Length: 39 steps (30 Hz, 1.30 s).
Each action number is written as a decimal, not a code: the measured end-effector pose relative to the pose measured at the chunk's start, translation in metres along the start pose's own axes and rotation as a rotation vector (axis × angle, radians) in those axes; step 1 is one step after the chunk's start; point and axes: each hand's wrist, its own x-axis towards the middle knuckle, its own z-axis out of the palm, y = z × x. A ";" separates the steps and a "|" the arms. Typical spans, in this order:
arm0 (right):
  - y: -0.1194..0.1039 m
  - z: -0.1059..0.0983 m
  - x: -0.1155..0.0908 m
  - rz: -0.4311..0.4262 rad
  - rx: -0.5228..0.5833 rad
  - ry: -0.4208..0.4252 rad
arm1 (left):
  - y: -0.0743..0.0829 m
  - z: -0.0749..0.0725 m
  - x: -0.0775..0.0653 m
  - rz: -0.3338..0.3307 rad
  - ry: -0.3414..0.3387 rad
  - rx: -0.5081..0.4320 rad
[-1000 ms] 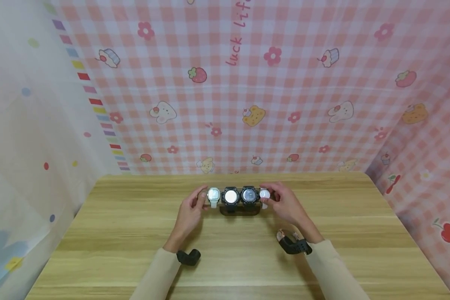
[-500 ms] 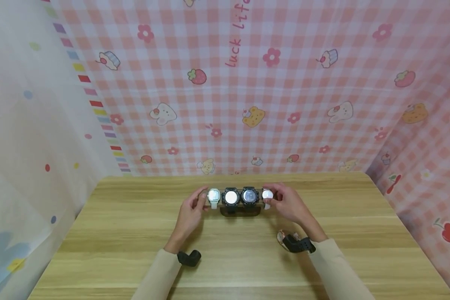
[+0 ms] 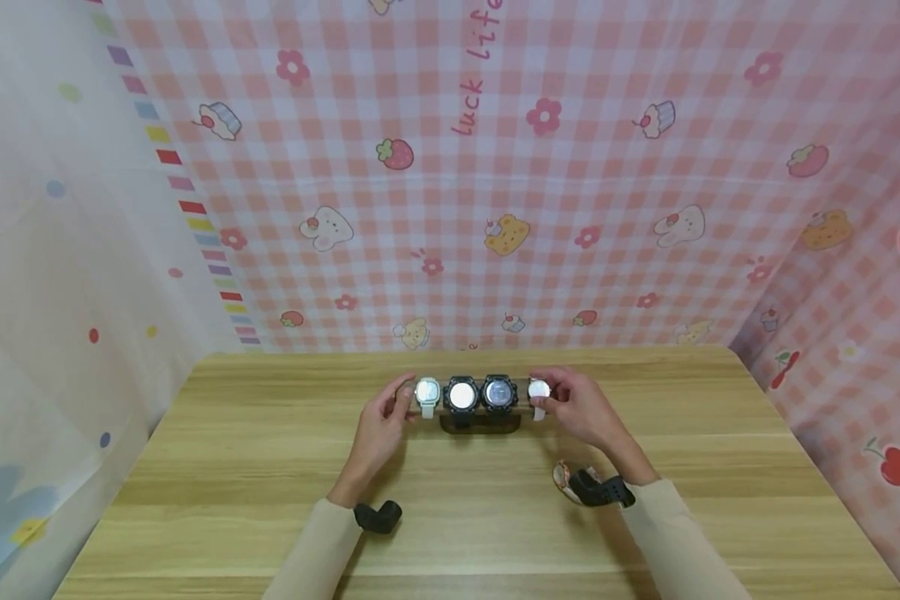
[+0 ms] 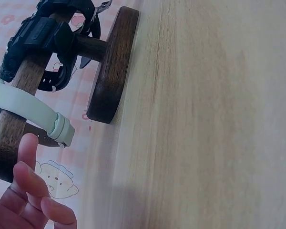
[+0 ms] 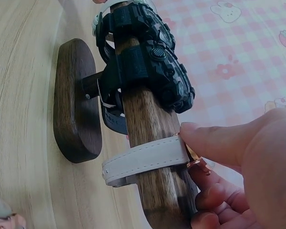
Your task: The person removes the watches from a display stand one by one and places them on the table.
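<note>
A dark wooden watch stand has a crossbar (image 5: 150, 114) on a short post above a rounded base (image 4: 117, 62). My left hand (image 3: 381, 421) grips the crossbar's left end, beside a watch with a pale mint strap (image 4: 28, 105). Two chunky black watches (image 3: 462, 395) sit side by side at the middle of the bar. Near the right end, a watch with a white stitched strap (image 5: 148, 160) and gold-toned case wraps the bar. My right hand (image 3: 576, 407) pinches its case between thumb and fingers. A stretch of bare wood separates it from the black watches.
Before my right wrist, a rose-gold object (image 3: 562, 479) lies low near the black wrist-camera strap (image 3: 600, 490). Another black wrist camera (image 3: 378, 517) is on the left wrist. The wooden table (image 3: 465, 533) meets a pink checked cloth (image 3: 450, 275) behind.
My right hand and the white-strap watch have shifted a little to the right along the bar, widening the gap to the black watches. The left hand holds its place.
</note>
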 end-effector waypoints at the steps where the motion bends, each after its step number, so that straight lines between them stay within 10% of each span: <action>1: 0.000 -0.001 0.000 -0.001 -0.001 0.006 | 0.000 0.000 0.000 -0.001 0.001 0.001; 39: 0.025 -0.021 -0.017 0.038 0.015 0.067 | -0.001 0.003 0.001 -0.009 0.019 0.046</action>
